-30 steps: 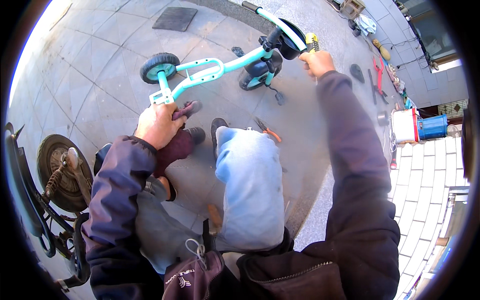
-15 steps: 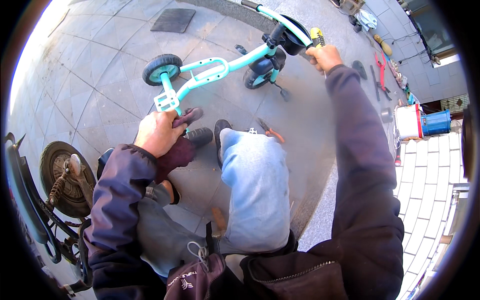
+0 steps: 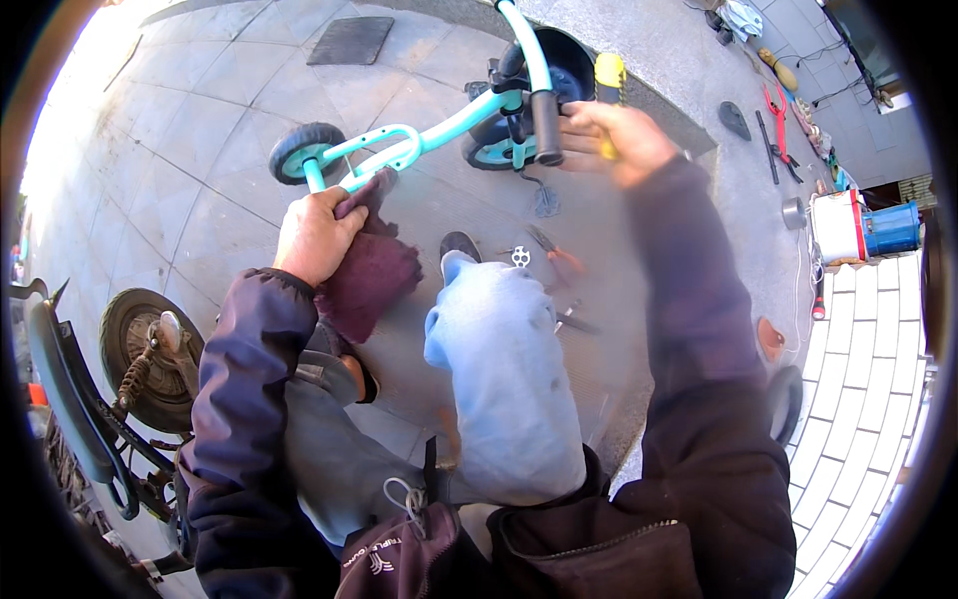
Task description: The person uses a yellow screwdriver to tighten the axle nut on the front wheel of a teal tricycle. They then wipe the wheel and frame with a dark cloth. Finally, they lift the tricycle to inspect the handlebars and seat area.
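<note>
A turquoise tricycle (image 3: 464,120) with black wheels stands in front of me, its rear wheel at left and handlebar at right. My left hand (image 3: 317,235) is closed on a maroon cloth (image 3: 371,285) at the tricycle's rear frame; part of the cloth lies against the tube, and the rest hangs down. Beside the black handlebar grip (image 3: 547,128) is my right hand (image 3: 621,140), blurred, fingers stretched toward the grip. A yellow-and-black handled tool (image 3: 610,78) sticks up from this hand, and yellow shows between its fingers. Its tip is hidden.
Orange-handled pliers (image 3: 561,258) and a small metal plate with holes (image 3: 520,257) lie near my knee. Red-handled cutters (image 3: 778,115) rest on the ledge at right, near a blue-and-white container (image 3: 848,225). A larger wheeled vehicle (image 3: 150,359) stands at left.
My right hand has come off the handlebar grip, and the yellow-and-black tool has moved with it. The handlebar has turned toward me. More of the maroon cloth shows below my left hand.
</note>
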`<action>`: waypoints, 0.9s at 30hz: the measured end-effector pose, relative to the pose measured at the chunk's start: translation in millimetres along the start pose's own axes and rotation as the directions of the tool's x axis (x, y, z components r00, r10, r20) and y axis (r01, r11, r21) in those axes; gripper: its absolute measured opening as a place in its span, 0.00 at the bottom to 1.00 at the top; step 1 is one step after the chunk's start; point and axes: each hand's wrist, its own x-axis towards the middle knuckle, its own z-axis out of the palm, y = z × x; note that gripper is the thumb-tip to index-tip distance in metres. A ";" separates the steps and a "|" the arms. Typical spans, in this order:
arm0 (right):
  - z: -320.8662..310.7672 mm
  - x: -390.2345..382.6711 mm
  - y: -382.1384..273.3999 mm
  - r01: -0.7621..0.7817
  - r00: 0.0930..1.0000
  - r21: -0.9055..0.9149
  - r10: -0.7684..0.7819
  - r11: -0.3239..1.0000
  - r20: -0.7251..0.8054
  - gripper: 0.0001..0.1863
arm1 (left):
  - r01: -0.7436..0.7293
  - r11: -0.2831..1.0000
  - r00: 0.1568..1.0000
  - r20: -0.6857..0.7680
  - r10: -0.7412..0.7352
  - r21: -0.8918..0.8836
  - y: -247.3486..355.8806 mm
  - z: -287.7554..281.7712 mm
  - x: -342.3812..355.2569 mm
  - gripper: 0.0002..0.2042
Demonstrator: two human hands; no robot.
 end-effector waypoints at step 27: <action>-22.3 -68.4 170.0 -0.189 0.969 -0.101 0.169 0.977 -0.178 0.12 | -0.285 0.945 0.942 -0.134 0.307 0.162 95.6 8.3 73.0 0.15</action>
